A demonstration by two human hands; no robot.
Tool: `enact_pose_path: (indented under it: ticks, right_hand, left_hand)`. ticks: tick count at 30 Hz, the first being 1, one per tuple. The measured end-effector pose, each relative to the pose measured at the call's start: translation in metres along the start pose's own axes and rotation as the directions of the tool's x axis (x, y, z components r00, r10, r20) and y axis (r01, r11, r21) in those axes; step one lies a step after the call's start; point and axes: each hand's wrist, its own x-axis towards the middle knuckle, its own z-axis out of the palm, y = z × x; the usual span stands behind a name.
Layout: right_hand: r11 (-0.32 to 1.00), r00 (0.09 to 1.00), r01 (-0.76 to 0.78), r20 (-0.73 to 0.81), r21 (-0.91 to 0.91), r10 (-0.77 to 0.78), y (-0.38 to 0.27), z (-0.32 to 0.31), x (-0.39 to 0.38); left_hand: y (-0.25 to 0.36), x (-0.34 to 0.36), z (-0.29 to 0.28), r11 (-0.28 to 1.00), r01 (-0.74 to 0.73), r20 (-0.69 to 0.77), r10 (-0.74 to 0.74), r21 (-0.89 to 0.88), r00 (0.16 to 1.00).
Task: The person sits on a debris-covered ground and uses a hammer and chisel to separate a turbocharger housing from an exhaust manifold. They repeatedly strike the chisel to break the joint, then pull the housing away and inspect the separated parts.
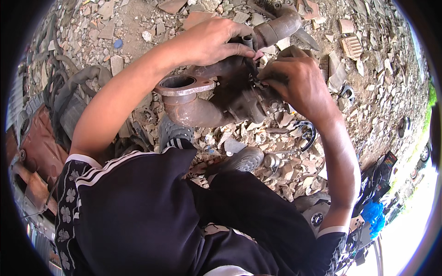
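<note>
A rusty metal exhaust manifold with bent pipes (186, 110) and a round flanged opening at its left end is held over the rubble, between my forearms. My left hand (216, 43) is at its upper part, fingers curled beside a short upright tube (247, 40) and a small pink piece (258, 55). My right hand (294, 78) is closed on the dark bolted fitting (262, 101) at the right of the manifold; its fingertips are partly hidden in shadow. A thicker bent pipe (276, 30) extends behind my hands toward the back.
Broken tile rubble (115, 25) covers the ground. Hoses (62, 83) and a reddish-brown metal panel (39, 142) lie at left. My shoes (237, 161) are below the manifold. Metal parts (317, 218), a blue plastic bundle (373, 216) and bright daylight are at right.
</note>
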Motion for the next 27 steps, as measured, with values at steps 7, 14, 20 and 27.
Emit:
enact_pose_path:
  ticks: [7, 14, 20, 27]
  right_hand:
    - [0.994, 0.997, 0.07, 0.026, -0.088, -0.068, 0.002, 0.005, 0.005]
    - [0.996, 0.994, 0.075, 0.088, -0.038, -0.071, 0.003, 0.002, 0.01]
    - [0.995, 0.99, 0.035, 0.136, -0.094, -0.022, 0.001, 0.001, 0.014]
    - [0.999, 0.995, 0.03, 0.1, -0.044, -0.026, 0.002, 0.009, 0.011]
  left_hand:
    - [0.002, 0.001, -0.002, 0.998, 0.036, 0.02, -0.035, -0.05, 0.999]
    - [-0.002, 0.002, 0.0, 1.0, -0.015, -0.018, 0.015, 0.022, 1.0]
    - [-0.004, 0.003, 0.001, 0.998, 0.01, -0.005, -0.009, 0.07, 1.0]
    - [-0.001, 0.002, 0.0, 1.0, 0.014, 0.013, -0.015, 0.002, 1.0]
